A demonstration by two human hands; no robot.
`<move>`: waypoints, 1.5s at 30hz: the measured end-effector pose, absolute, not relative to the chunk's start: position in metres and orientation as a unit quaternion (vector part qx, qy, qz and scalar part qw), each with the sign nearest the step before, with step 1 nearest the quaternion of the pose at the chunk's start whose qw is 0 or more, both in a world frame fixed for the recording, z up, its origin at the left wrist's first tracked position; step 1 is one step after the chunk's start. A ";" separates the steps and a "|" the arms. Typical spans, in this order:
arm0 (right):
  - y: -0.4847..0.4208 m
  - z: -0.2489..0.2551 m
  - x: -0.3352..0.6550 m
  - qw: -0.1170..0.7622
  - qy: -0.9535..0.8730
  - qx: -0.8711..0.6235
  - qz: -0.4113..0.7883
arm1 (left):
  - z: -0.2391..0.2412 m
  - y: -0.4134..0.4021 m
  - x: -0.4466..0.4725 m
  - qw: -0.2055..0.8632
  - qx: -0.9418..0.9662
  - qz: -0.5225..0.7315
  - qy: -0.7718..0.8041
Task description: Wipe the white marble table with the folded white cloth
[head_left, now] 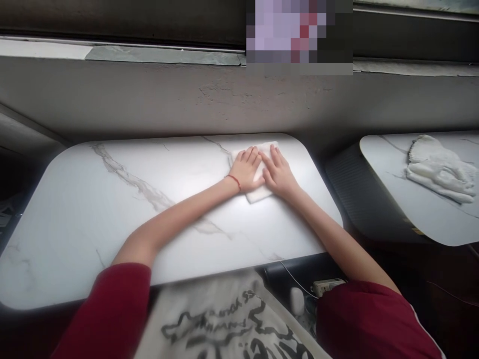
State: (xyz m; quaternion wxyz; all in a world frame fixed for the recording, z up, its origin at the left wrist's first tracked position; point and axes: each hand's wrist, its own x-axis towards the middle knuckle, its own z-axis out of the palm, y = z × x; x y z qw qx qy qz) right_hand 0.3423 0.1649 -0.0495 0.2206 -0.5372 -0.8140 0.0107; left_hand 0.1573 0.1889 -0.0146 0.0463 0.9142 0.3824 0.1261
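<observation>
A folded white cloth (258,195) lies flat on the white marbled tabletop (179,164), toward its far right part. My left hand (247,172) rests palm down on the cloth's left side, fingers stretched out; a thin red string bracelet circles the wrist. On the cloth's right side lies my right hand (279,174), also palm down, with its fingers extended. The thumbs nearly meet in the middle. Both hands cover much of the cloth, and neither has its fingers wrapped round it.
A second marbled table (396,169) stands to the right, with white knit gloves (441,169) on it. Behind the tabletop rises a grey wall (168,99). Below the near edge are a power strip (328,286), a cable and a light apron (217,319) with black lettering.
</observation>
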 end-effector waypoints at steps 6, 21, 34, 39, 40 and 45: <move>0.218 -0.051 0.347 0.221 -0.782 -0.582 -0.013 | -0.010 0.235 0.171 0.050 0.905 0.123 0.405; 0.231 -0.042 0.346 0.172 -0.776 -0.606 -0.023 | -0.014 0.244 0.173 0.034 0.889 0.137 0.436; 0.061 -0.039 0.349 0.180 -0.784 -0.592 -0.044 | -0.008 0.108 0.177 0.054 0.934 0.069 0.346; 0.001 -0.033 0.363 0.161 -0.757 -0.631 -0.051 | -0.007 0.071 0.197 0.057 0.956 0.061 0.280; -0.007 -0.032 0.367 0.155 -0.749 -0.642 -0.054 | -0.007 0.067 0.203 0.055 0.960 0.064 0.268; -0.026 -0.030 0.393 0.137 -0.725 -0.671 -0.065 | -0.011 0.062 0.235 0.042 0.969 0.074 0.232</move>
